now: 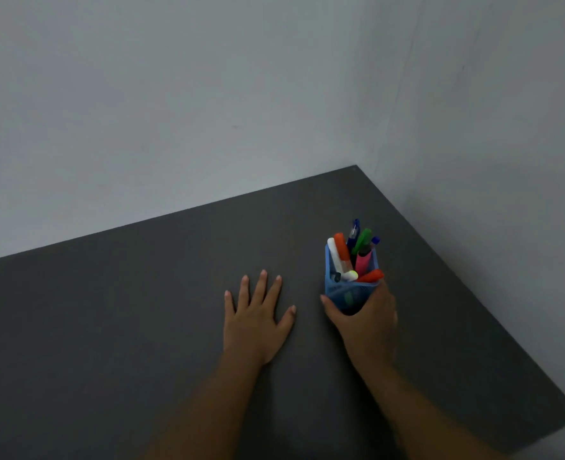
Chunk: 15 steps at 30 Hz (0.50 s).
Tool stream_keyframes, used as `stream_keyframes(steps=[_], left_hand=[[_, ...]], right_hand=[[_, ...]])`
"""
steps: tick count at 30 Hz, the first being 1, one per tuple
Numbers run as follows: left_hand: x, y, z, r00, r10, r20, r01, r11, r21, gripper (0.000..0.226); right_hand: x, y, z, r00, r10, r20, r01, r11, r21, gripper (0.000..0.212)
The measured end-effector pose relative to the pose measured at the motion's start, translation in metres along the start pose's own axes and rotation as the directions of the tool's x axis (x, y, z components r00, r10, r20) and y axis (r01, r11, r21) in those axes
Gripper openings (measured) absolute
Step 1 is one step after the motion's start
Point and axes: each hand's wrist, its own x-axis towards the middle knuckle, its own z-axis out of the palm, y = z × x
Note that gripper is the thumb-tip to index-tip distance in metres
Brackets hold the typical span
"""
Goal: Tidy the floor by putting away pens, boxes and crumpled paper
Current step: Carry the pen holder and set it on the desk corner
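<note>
Walls (175,94): two, pale grey, joined in a corner beyond the right grip (364,323).
Bench (108,327): dark grey, spread beneath that grip, fitted against both walls.
Light: dim.

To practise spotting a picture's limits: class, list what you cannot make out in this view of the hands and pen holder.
1. Base of the pen holder, head view: covered by the right hand.
2. Most fingers of the right hand: behind the holder.
3. Lower barrels of the pens: inside the holder.
4. The surface under the left hand: covered by it.
</note>
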Motion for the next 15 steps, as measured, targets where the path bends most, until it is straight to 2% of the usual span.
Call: stream_keyframes(steps=[5, 11, 15], left_hand=[[0.067, 0.007, -0.008, 0.998, -0.022, -0.059, 0.021, 1.000, -0.008, 0.071], [0.066, 0.005, -0.006, 0.994, -0.019, -0.103, 0.018, 1.000, -0.006, 0.070], [0.071, 0.005, -0.003, 0.989, -0.036, -0.143, 0.032, 0.999, -0.026, 0.071]], right_hand=[[0.009, 0.009, 0.005, 1.000, 0.008, -0.008, -0.008, 1.000, -0.017, 0.087], [0.017, 0.003, 0.011, 0.998, 0.039, -0.049, -0.044, 0.995, -0.092, 0.084], [0.067, -0.001, 0.026, 0.995, 0.090, -0.042, -0.092, 0.994, -0.063, 0.089]])
